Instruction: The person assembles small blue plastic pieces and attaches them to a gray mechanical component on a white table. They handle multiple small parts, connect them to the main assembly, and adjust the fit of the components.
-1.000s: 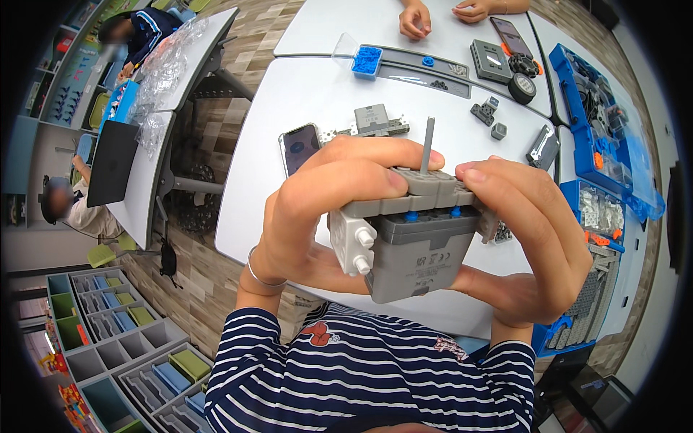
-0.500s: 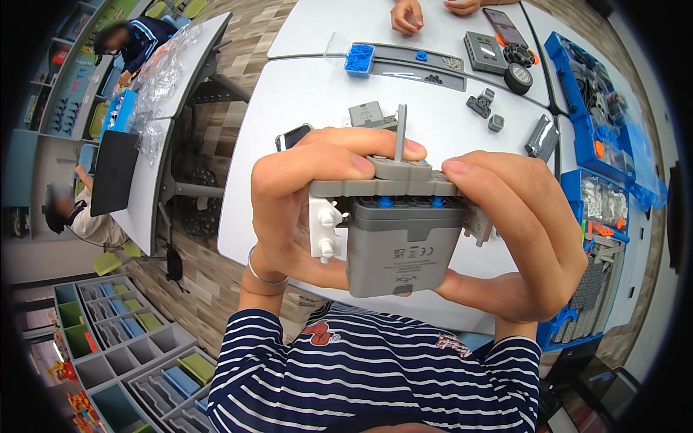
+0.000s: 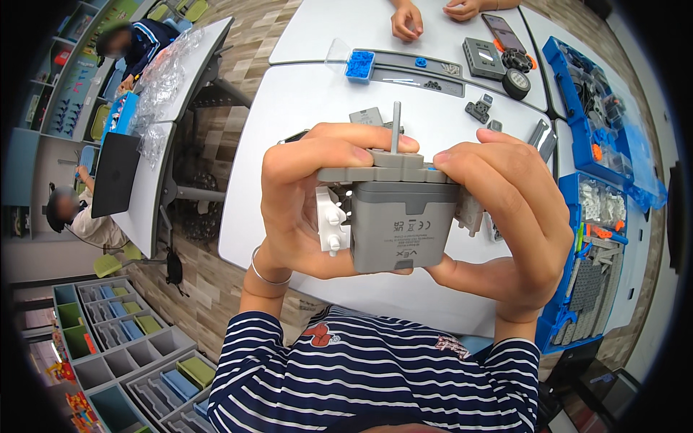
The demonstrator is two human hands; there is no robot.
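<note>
Between my two hands is a grey plastic motor assembly (image 3: 401, 224), raised over the near side of the white table. Its boxy motor hangs beneath a flat grey beam (image 3: 346, 175), and a metal shaft (image 3: 395, 128) stands upright from the top. White connector pieces (image 3: 333, 222) stick out at both sides. My left hand (image 3: 296, 195) grips the left end, with fingers over the beam and thumb low behind the motor. My right hand (image 3: 516, 216) is closed round the right end, its fingertips on the beam and its thumb by the motor's lower corner.
Beyond my hands lie a blue box of small pins (image 3: 359, 65), a grey tray (image 3: 419, 76), a control brick (image 3: 484, 58), a wheel (image 3: 516, 84) and a phone (image 3: 504, 32). Another person's hands (image 3: 407, 22) rest at the far edge. Blue parts bins (image 3: 570, 195) stand to the right.
The assembly has tilted, so the blue pins under the beam no longer show and the motor's face looks shorter. Both hands have shifted slightly with it, keeping their grip.
</note>
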